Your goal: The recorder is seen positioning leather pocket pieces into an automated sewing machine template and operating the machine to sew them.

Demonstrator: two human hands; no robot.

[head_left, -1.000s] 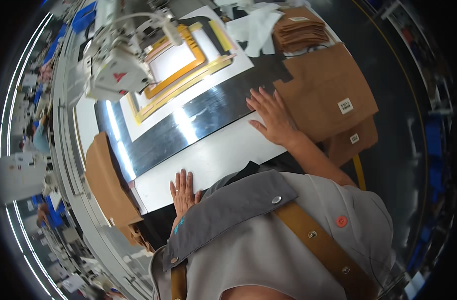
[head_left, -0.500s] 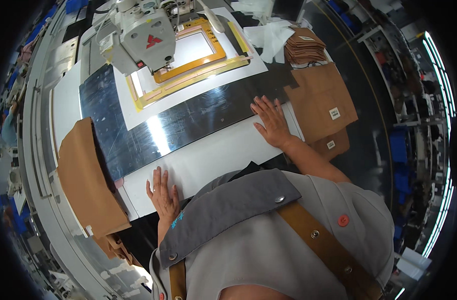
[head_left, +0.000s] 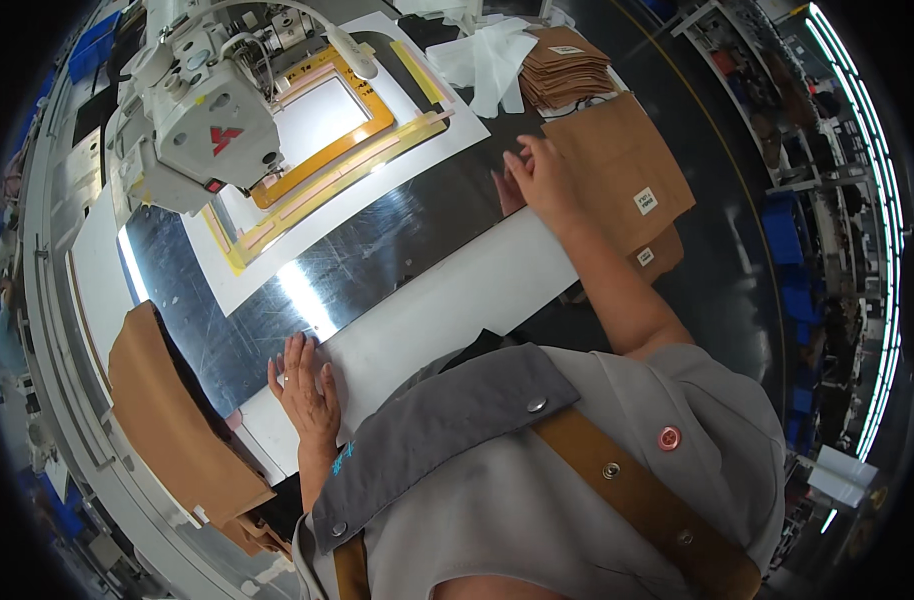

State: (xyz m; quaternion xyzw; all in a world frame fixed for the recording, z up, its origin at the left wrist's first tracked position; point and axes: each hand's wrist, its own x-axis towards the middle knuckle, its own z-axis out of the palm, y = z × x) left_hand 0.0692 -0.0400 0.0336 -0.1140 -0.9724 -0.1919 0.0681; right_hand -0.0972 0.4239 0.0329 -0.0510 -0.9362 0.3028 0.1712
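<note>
My left hand (head_left: pixel 306 392) lies flat on the white board (head_left: pixel 407 345) along the near edge of the table, fingers stretched out and nothing held. My right hand (head_left: pixel 543 182) is raised over the far right end of that board, beside the brown fabric panels (head_left: pixel 627 150); its fingers are bent a little and apart, with nothing seen in them. Below its fingertips the shiny metal plate (head_left: pixel 377 225) mirrors them. Farther off stands a grey sewing machine head (head_left: pixel 212 125), next to an orange frame (head_left: pixel 372 122) inside a yellow-taped border on a white sheet (head_left: pixel 212 275).
Another stack of brown fabric (head_left: pixel 172 400) hangs over the left end of the table. Folded brown pieces (head_left: pixel 562 70) are piled at the far right, beside crumpled white sheets (head_left: pixel 487 60). Past the right side runs a dark floor with a yellow line.
My right hand has lifted off the board and curled its fingers slightly, moving toward the brown panels. The left hand stays flat on the board. The whole view has turned somewhat.
</note>
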